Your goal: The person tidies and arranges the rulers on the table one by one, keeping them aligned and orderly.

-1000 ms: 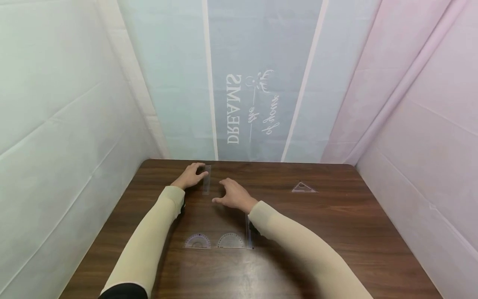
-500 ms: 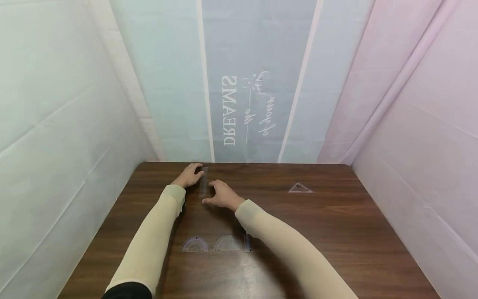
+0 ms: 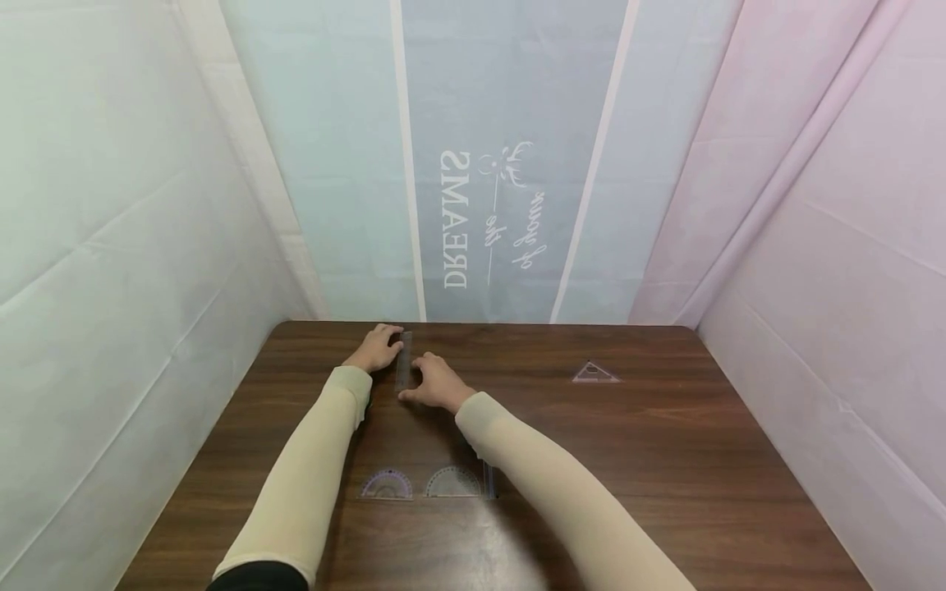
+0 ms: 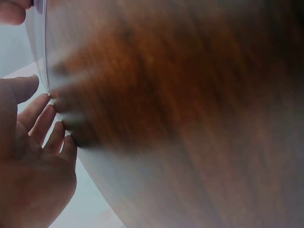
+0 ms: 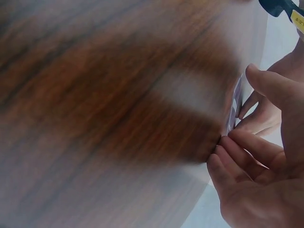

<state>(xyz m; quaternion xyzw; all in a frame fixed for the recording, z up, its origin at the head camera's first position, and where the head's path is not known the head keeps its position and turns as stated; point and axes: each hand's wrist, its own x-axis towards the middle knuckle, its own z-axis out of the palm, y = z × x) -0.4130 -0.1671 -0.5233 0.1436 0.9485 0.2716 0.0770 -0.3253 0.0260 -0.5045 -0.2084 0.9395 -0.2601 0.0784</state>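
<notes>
A short transparent ruler lies on the table's far left part, pointing away from me. My left hand is at its left side, thumb and fingertips close to the edge. From the right, my right hand reaches in with thumb and fingers spread, the thumb near the ruler's front end. In the left wrist view the left hand's fingers lie extended, tips down at the table beside the ruler's edge. The right wrist view has the right hand with fingertips at the ruler.
Nearer me on the brown wooden table lie a purple-marked protractor, a clear protractor and a narrow clear strip, partly under my right forearm. A clear triangular set square lies at the back right. Cloth walls surround the table.
My right hand has moved left, from apart from the ruler to right beside it. The left hand stays at the ruler's left side. The view has shifted slightly.
</notes>
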